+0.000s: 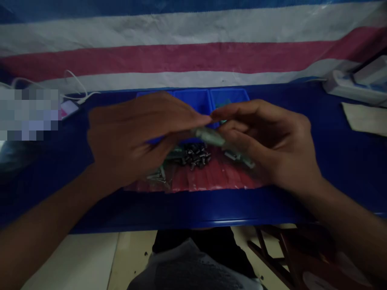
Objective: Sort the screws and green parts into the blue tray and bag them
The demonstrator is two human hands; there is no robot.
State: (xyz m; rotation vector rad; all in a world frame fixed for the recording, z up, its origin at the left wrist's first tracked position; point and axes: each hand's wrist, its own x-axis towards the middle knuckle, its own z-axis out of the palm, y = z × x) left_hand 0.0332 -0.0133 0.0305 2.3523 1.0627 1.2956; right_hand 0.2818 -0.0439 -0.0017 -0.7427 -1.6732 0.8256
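You've got one small clear packet [210, 136] up off the worktop [169, 209], mid-handling. Left hand [136, 137] and right hand [272, 141] pinch it from either side, fingertips meeting or nearly so above it. Blur and your own fingers hide the grip detail; can't tell if the packet is sealed.

Done so far, my read: the red plastic [208, 179] is laid out in a row along the worktop's front edge, around its middle, with silver metal pieces [161, 174] in clear wrap at its left end. More greenish packaging with a silver piece [230, 155] sits below your right hand.

Left: the packet isn't set down yet. Dark screws [195, 155] lie loose in a pile just behind the red plastic, so I'd call it partway at best. Blue bins [193, 96] stand toward the back edge; the right one has greenish stuff in it. Can't give you a count.
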